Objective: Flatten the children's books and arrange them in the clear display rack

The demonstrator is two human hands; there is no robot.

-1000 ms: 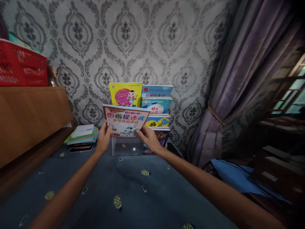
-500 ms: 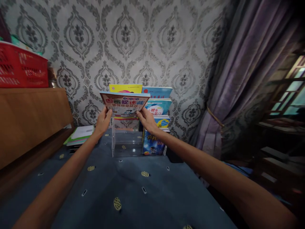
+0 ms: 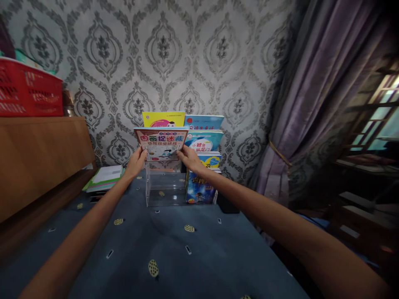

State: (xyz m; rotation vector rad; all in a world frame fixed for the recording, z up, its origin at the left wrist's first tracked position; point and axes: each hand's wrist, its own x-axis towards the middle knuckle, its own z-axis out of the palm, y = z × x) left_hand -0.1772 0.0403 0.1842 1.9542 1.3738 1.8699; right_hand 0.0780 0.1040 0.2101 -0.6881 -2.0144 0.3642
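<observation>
Between both hands is a picture book [image 3: 162, 145] with a brown-topped cover and colourful Chinese lettering. My left hand [image 3: 136, 162] grips its left edge, thumb on the front. At the right edge, my right hand [image 3: 190, 158] pinches it in the same way. The book is at the left column of a clear tiered rack [image 3: 165, 198], in front of a yellow book [image 3: 163, 118]. I cannot tell whether its lower edge rests on a tier. The rack's right column holds a light blue book [image 3: 204, 121], a turquoise book [image 3: 215, 140], a yellow-and-blue book [image 3: 215, 160] and a dark blue book [image 3: 201, 191].
A stack of books and papers [image 3: 107, 174] lies left on the patterned blue cloth [image 3: 171, 249]. Beyond it stands a wooden cabinet [image 3: 43, 153] carrying a red basket [image 3: 31, 89]. A dark flat object [image 3: 229, 205] sits right of the rack, near a purple curtain [image 3: 299, 104].
The picture book has come down and slightly left, and its cover is more upright, facing me. More of the yellow book shows above it. Both hands keep their hold.
</observation>
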